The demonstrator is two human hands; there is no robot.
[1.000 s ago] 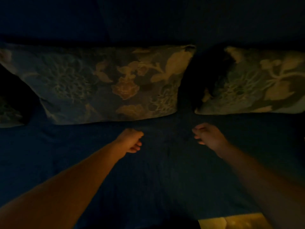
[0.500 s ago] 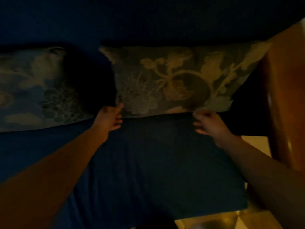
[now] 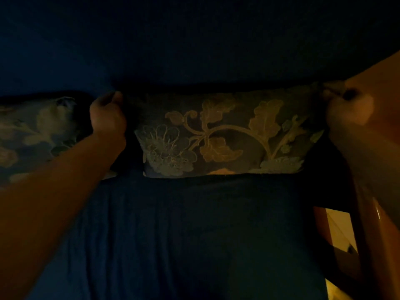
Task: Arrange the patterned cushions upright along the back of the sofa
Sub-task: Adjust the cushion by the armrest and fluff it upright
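Cushion (image 3: pixel 227 137), between the hands: top corners are pinched by left hand (image 3: pixel 107 118) and right hand (image 3: pixel 348 109), apparently so it can be stood upright against the sofa back (image 3: pixel 194 50).

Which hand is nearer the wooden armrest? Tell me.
Right. The right hand grips the cushion's top right corner, beside the armrest. The left hand grips the top left corner, a cushion's width farther away.

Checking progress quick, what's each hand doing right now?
Left hand: closed on the top left corner of the floral cushion.
Right hand: closed on its top right corner.
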